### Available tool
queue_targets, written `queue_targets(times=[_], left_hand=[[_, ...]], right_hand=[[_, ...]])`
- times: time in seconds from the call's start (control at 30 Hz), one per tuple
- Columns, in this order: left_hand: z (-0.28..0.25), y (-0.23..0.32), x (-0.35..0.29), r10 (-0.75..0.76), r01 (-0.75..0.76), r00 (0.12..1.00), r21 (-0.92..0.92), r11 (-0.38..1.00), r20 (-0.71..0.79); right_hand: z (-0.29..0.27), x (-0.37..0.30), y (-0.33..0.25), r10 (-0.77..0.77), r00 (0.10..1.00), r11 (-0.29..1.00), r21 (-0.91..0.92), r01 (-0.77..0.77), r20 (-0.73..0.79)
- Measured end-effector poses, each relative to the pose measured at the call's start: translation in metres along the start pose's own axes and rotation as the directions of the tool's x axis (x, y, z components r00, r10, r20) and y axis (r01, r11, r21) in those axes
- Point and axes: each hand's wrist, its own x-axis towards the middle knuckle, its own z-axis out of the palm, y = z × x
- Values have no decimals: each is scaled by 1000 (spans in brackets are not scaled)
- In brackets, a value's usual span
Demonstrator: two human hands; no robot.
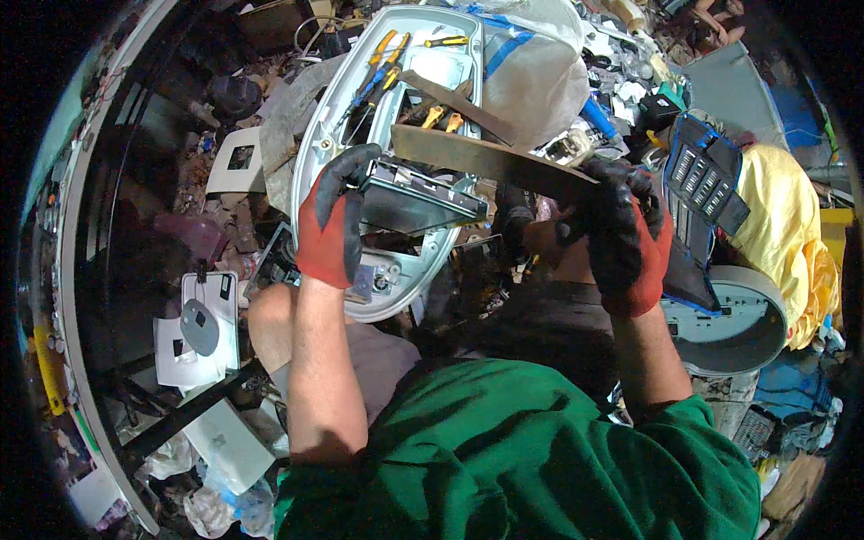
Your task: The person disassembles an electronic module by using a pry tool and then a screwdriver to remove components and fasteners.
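Observation:
My left hand, in a red and black work glove, grips the left end of a flat black and silver electronic unit, tilted above a pale grey plastic casing. In the same kind of glove, my right hand is closed around the right end of a long, flat, brownish metal bar. The bar's free end reaches left, just above the unit; whether they touch I cannot tell. Behind it, a second flat bar lies across the casing, near yellow-handled tools.
Orange-handled cutters and a yellow screwdriver lie in the casing. To the right are a black tool pouch, a yellow sack and a round grey housing. White plastic covers and scrap lie at left.

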Motion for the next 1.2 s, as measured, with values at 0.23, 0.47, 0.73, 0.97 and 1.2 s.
queue_targets(times=[0.23, 0.47, 0.73, 0.97, 1.2], left_hand=[[-2, 1, -5, -49, 49, 999, -30, 998, -19], [-7, -7, -13, -94, 89, 994, -98, 991, -47], [-13, -27, -39, -44, 1, 992, -335, 942, -120], [-24, -51, -80, -298, 126, 868, -405, 906, -398], [-10, -50, -144, -564, 373, 755, -488, 789, -335]], right_hand=[[5, 2, -10, 58, 996, 995, 79, -64, 69], [-1, 4, 0, 122, 992, 979, 163, -122, 12], [11, -1, 37, 245, 967, 950, 184, -253, 69], [28, -34, 61, 274, 912, 932, 150, -331, 306], [39, -38, 64, 214, 875, 913, 230, -338, 434]])
